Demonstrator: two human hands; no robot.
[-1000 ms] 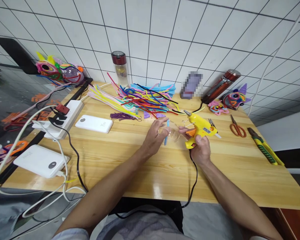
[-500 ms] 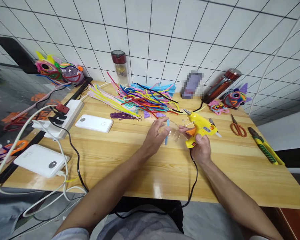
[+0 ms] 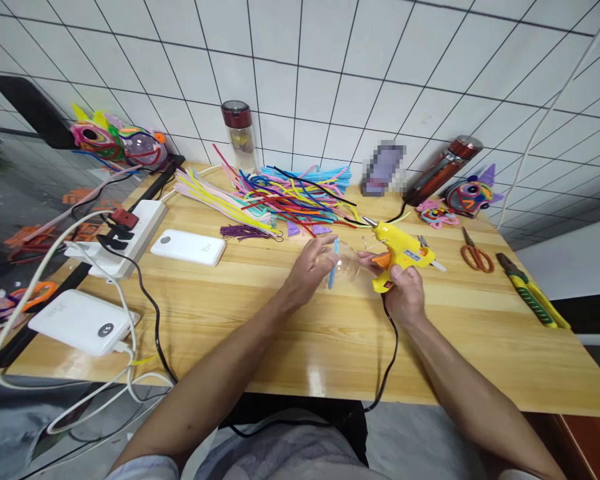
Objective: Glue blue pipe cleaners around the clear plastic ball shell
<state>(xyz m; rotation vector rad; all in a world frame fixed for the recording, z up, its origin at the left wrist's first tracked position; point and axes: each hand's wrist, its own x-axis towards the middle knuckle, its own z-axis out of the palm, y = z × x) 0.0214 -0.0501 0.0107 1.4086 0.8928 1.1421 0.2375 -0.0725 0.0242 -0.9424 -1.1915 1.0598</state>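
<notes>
My left hand (image 3: 310,270) is closed on a clear plastic ball (image 3: 349,265), gripping it by its left side. A light-blue fuzzy strip (image 3: 333,270) runs upright across the ball under my fingers. In my right hand (image 3: 405,293) is a yellow hot glue gun (image 3: 405,247) with an orange trigger, its metal nozzle pointing up and left beyond the ball. Fingertips of the right hand reach past the trigger to the ball's right edge; whether they touch it I cannot tell. A black cord (image 3: 393,353) hangs from the gun's handle.
Behind my hands lies a pile of coloured pipe cleaners (image 3: 295,197). Scissors (image 3: 477,253) and a green-yellow cutter (image 3: 527,290) lie to the right. White power banks (image 3: 187,247), a power strip (image 3: 140,233) and tangled cables occupy the left. Bottles stand along the tiled wall.
The glue gun has shifted and tilted very slightly in my right hand. My left hand and the ball have stayed almost still.
</notes>
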